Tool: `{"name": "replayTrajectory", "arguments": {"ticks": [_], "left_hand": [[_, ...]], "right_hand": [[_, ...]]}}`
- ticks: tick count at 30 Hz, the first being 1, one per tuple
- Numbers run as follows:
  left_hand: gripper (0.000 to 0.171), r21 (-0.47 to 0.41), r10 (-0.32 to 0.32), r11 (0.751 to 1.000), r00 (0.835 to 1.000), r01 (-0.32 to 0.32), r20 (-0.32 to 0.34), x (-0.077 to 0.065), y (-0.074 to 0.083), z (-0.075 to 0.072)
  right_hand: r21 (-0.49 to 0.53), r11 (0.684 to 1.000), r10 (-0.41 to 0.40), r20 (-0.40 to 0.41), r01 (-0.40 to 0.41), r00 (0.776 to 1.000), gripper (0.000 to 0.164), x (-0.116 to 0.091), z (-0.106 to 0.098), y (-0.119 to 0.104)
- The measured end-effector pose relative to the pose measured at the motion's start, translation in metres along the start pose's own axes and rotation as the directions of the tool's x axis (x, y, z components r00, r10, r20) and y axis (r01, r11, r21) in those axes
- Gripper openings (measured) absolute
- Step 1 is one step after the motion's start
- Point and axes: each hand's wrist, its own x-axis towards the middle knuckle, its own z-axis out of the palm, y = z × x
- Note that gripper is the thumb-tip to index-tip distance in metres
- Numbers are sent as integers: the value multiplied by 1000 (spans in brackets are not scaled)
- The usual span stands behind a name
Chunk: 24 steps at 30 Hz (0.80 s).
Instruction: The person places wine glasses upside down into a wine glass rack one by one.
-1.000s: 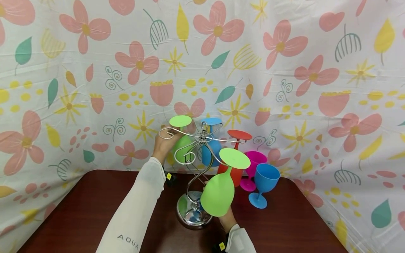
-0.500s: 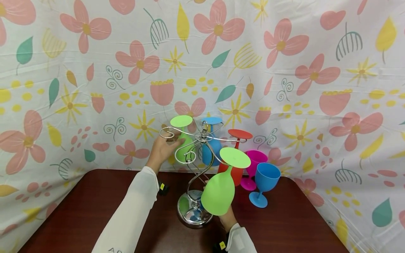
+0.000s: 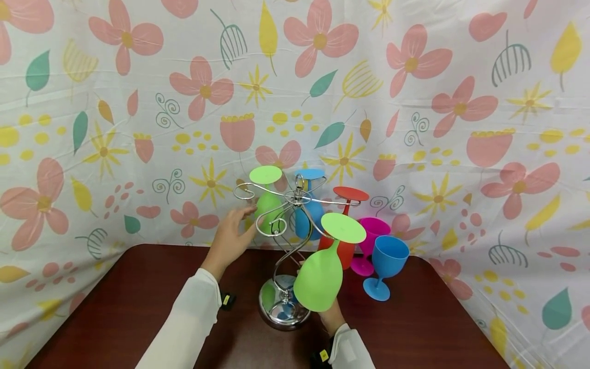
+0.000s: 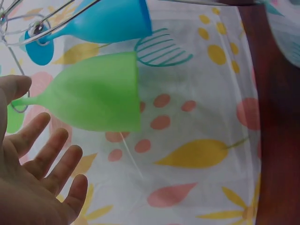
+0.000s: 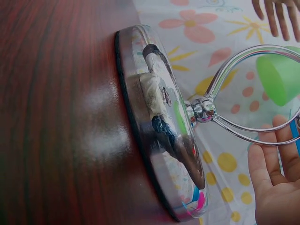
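Floral cloth [image 3: 322, 118], dark tabletop [image 3: 133, 292]. Far green goblet [image 3: 265, 207]: inverted, hung on chrome stand [image 3: 280, 319]. Our left hand [image 3: 230, 237]: loosely spread, just beside it. Our right hand [image 5: 276, 183]: at the wires, grip unclear. Advised: no knocks, stand steady.

The dark reddish-brown wood-grained bench [image 3: 401, 335] carries a shiny silver round-based metal stand [image 3: 285, 307], an upright blue goblet [image 3: 389, 259] and an upright magenta goblet [image 3: 373, 236].
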Motion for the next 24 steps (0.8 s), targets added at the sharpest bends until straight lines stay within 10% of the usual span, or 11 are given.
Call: {"name": "replayTrajectory", "arguments": {"ticks": [7, 15, 24], "left_hand": [[47, 81, -20, 997, 998, 15, 64, -38, -14, 6], [50, 133, -65, 990, 986, 45, 154, -75, -25, 16], [47, 80, -138, 989, 974, 125, 177, -92, -27, 22]], "right_hand": [[-250, 968, -20, -62, 4, 998, 35, -5, 15, -9], [-218, 975, -44, -21, 38, 999, 34, 18, 65, -31], [-265, 964, -12, -67, -7, 998, 35, 7, 39, -22]]}}
